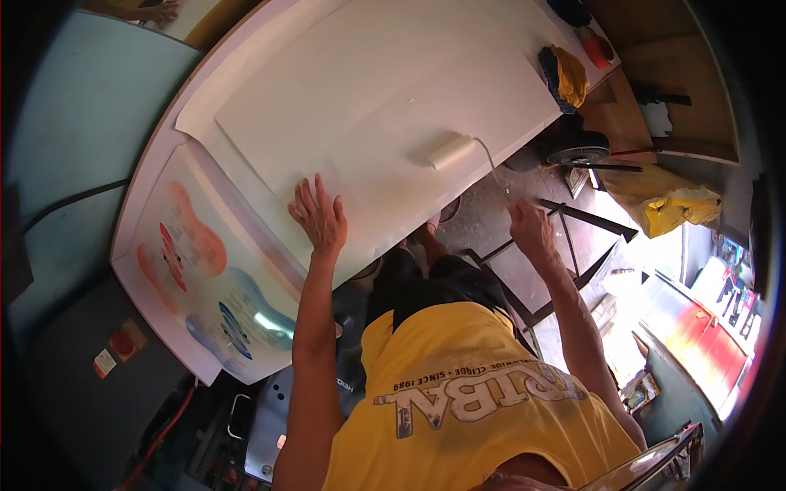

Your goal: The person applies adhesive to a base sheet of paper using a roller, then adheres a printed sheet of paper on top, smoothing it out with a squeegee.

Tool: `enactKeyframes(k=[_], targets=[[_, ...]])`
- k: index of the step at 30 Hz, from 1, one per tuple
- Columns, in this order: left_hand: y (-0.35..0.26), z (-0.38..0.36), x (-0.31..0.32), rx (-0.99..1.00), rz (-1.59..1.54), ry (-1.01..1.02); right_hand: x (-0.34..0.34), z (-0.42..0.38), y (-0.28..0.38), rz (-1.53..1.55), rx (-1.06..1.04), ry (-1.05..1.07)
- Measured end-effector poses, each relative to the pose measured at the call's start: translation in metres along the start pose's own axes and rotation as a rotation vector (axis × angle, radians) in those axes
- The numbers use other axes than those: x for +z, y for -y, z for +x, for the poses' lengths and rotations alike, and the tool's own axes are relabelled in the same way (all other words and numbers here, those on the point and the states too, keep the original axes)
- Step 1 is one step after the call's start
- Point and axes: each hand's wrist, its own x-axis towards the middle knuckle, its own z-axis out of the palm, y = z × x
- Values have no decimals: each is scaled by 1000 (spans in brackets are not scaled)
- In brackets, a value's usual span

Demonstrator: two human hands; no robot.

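- The left hand (318, 214) lies flat, fingers spread, on the large white sheet (368, 106), pressing near its edge; it grips nothing.
- The right hand (530, 229) is closed around the thin wire handle (491, 168) of a paint roller (449, 150), at about 3 o'clock from the left hand.
- The roller's pale sleeve rests on the white sheet, at about 11 o'clock from the right hand and near the sheet's edge.
- The sheet lies on a white table (164, 155), and it fills most of the upper middle of the view.
- A printed poster (205, 270) with orange and blue shapes lies at 8 o'clock from the left hand, partly under the white sheet.
- A yellow and dark cloth (566, 75) sits on the table at 1 o'clock from the roller, well apart from it.
- A yellow bag (671, 200) lies on the floor at 3 o'clock from the right hand.
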Motion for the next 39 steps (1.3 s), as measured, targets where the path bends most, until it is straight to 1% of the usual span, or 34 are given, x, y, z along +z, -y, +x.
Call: enactKeyframes(k=[2, 6, 8, 11, 15, 18, 19, 22, 24, 25, 28, 31, 34, 36, 39], targets=[[-9, 3, 1, -25, -9, -8, -12, -14, -13, -1, 31, 33], [-8, -2, 14, 1, 24, -81, -19, 1, -14, 18, -40, -33], [-6, -4, 15, 15, -2, -117, -13, 36, 5, 15, -94, -62], [-5, -3, 18, -23, 22, -56, -10, 91, 44, 44, -108, -63], [-4, 0, 19, -27, 31, -65, -3, 140, 71, 25, -132, -50], [-3, -2, 17, -25, 26, -59, 0, 138, 62, 69, -179, -91], [-2, -1, 18, -28, 26, -54, -1, 131, 57, 40, -171, -80], [-2, -1, 19, -35, 24, -49, 0, 83, 20, -15, -161, -64], [-3, 1, 16, -37, 23, -46, -4, 46, 0, -4, -139, -90], [-3, 1, 16, -39, 19, -48, -5, 29, -11, -1, -175, -139], [-1, 2, 14, -32, 18, -56, -20, -6, -26, -31, -35, -15], [-1, 3, 17, -21, 19, -73, -38, -1, -28, 67, -43, 44], [-1, -1, 14, -18, 13, -44, -49, 41, -7, 201, -53, -74], [-4, 5, 10, -18, 14, -11, -45, 80, 1, 218, -127, -208], [-4, 5, 8, 27, 54, 10, -46, 122, 14, 294, -48, -111]])
